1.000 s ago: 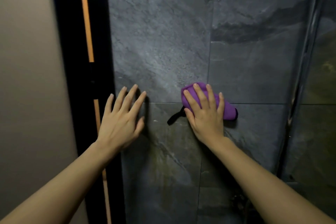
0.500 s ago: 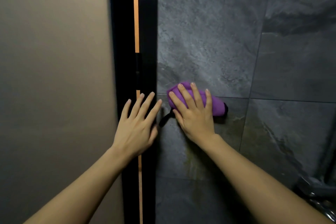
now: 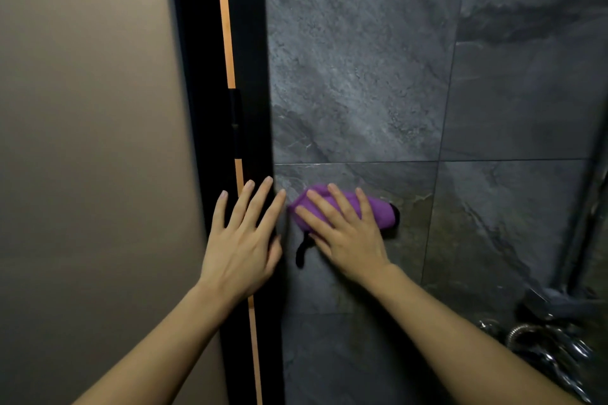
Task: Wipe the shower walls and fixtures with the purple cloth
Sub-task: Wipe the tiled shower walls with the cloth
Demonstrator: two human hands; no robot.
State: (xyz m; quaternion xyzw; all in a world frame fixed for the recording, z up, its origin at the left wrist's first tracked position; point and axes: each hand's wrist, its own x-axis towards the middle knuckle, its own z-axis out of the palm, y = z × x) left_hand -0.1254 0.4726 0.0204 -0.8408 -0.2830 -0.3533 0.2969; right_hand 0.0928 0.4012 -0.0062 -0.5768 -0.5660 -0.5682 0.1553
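The purple cloth (image 3: 378,210) lies bunched against the dark grey tiled shower wall (image 3: 362,76), just below a grout line. My right hand (image 3: 345,233) presses it flat to the tile with straight, spread fingers; a short black loop hangs from the cloth beside my thumb. My left hand (image 3: 243,240) rests flat, fingers spread, on the black door frame (image 3: 250,43) at the wall's left edge, close beside the cloth. Chrome shower fixtures (image 3: 552,339) sit at the lower right.
A beige wall (image 3: 92,141) fills the left side. The black frame carries a copper strip (image 3: 227,26) and a dark hinge. A vertical shower pipe (image 3: 589,207) runs down the right edge toward the chrome hose and tap.
My right hand has slid the cloth left along the wall to the black frame and then a little downward. My left hand has stayed flat next to it, ending on the frame.
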